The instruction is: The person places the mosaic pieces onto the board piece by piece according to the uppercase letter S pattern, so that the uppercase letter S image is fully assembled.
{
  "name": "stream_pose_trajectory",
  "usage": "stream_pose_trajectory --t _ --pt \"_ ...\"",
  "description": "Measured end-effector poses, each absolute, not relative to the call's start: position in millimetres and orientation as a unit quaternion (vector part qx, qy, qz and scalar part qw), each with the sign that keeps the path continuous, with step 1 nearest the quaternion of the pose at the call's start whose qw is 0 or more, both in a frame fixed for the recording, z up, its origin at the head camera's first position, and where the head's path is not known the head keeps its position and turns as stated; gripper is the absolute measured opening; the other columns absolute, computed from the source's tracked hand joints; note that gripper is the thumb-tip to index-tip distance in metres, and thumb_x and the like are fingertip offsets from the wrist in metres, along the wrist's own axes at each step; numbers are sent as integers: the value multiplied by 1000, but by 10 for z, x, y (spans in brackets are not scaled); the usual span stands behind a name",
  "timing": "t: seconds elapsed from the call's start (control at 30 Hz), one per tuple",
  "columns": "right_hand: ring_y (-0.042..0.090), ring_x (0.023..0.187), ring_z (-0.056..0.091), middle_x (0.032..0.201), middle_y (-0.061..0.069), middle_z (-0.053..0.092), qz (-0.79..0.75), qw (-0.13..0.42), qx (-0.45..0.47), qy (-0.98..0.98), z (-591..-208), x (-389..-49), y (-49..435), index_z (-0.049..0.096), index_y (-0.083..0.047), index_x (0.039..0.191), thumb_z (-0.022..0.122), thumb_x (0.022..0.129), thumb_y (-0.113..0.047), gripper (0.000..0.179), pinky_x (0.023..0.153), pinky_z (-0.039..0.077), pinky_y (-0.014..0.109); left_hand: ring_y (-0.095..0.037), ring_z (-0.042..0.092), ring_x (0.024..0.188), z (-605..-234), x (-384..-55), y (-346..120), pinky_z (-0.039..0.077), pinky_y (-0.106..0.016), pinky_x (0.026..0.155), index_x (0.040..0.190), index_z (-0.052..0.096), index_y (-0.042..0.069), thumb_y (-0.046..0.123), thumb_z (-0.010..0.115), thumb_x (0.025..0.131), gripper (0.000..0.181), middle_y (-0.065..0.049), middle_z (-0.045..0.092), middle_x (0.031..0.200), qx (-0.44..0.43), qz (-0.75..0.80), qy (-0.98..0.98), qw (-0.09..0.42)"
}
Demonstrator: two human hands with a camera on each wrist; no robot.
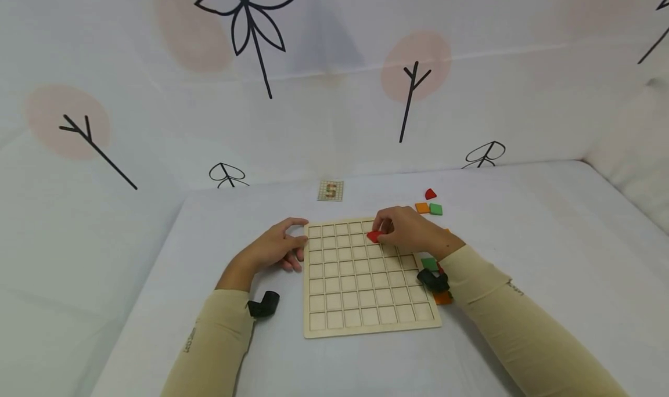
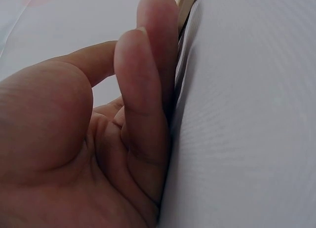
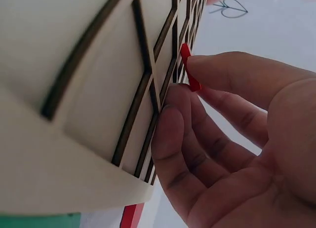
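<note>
A pale wooden grid board point(image 1: 372, 331) lies flat with rows of square recesses. Over its upper right part, my right hand point(image 1: 405, 227) pinches a red piece point(image 3: 189, 67) between thumb and fingers. The other fingertips of that hand rest on the grid, as the right wrist view shows. My left hand point(image 1: 273, 247) is at the board's upper left edge, thumb and index fingertips right at the rim. Its fingers are loosely bent, and the lower ones lie along the cloth in the left wrist view.
Behind the board lies a small pattern card point(image 1: 331, 191) with an S on a grid. To the right are a red quarter-round piece point(image 1: 430, 194), orange point(image 1: 422, 208) and green point(image 1: 436, 209) squares, and more pieces partly hidden by the right arm. White cloth covers the table.
</note>
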State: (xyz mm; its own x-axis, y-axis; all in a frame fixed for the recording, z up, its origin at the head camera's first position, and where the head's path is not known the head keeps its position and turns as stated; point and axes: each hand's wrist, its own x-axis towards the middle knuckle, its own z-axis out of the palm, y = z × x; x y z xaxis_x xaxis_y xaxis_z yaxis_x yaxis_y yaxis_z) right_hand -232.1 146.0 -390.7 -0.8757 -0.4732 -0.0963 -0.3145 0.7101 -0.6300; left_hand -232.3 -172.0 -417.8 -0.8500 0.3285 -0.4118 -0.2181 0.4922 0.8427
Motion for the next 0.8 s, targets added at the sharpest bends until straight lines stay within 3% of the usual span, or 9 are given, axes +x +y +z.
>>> stream_pose_trajectory --t 0.8 --pt "17 79 57 83 2 66 -308 125 -201 922 -3976 -2333 1404 68 -10 96 74 91 -16 10 73 48 32 -16 67 60 -4155 -2309 -1710 54 -27 56 151 34 25 27 56 104 52 -7 66 80 35 503 820 270"
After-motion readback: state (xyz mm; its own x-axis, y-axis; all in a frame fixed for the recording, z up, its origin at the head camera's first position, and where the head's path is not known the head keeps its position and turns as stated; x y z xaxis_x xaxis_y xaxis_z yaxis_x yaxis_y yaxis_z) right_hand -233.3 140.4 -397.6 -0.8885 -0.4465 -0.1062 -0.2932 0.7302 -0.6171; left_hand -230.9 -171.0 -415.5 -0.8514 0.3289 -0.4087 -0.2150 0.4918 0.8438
